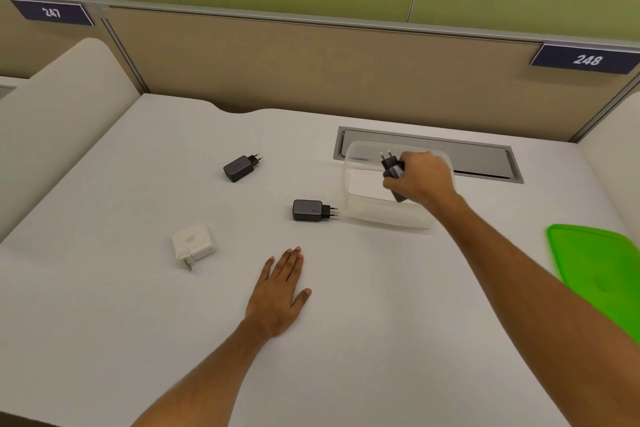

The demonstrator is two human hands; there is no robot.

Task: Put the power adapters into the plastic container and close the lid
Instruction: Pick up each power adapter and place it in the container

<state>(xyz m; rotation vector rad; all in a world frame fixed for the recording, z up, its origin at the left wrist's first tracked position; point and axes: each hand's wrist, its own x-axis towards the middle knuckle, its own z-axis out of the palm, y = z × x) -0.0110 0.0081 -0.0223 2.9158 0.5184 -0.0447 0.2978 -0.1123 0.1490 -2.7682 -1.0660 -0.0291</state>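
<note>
Right hand (420,178) clamped on rigid dark plug adapter (393,168) over clear plastic container (384,215); compact, grip body. Left hand (278,291) flat, fingers apart, on table (104,322).

A single head-worn view looks forward and down over the worktop (138,340) from close above. It faces the partition (311,62) beyond both outstretched arms.

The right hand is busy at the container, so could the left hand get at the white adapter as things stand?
Probably yes. The left hand lies flat and empty on the desk, and the white adapter sits apart from it on its left, with only bare desk between them.
</note>
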